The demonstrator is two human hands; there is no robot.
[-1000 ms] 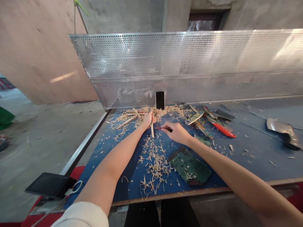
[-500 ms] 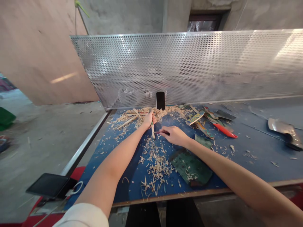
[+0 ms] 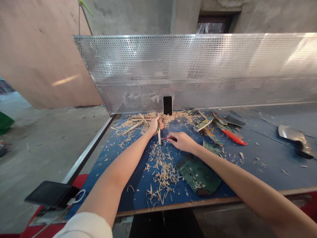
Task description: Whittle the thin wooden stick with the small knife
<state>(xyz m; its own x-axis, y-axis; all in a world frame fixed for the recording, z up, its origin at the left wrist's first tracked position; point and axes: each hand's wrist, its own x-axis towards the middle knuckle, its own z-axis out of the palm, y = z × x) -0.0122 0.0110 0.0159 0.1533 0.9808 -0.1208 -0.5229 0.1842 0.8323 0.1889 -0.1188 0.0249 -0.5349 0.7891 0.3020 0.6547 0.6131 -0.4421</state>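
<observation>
My left hand (image 3: 155, 126) is closed around a narrow pale wooden strip (image 3: 159, 136) with a green patch, its lower end pointing toward me. To the right, my right hand (image 3: 182, 141) grips a small knife (image 3: 164, 138) by the handle, and its thin blade lies against or just beside the strip near the lower end. Curled wood shavings (image 3: 165, 173) are scattered over the blue table (image 3: 133, 185) below both hands.
A phone (image 3: 167, 105) stands against a perforated metal panel (image 3: 153, 69). On the right lie a red-handled tool (image 3: 234, 137), painted wood pieces (image 3: 203, 124) and a curved metal piece (image 3: 293, 134). A green cloth-like piece (image 3: 199, 175) is near the front edge; a black tablet (image 3: 51, 194) sits lower left.
The strip has turned slightly in my left hand, showing more of its green patch. My right hand has barely moved with the knife. The view has shifted a little.
</observation>
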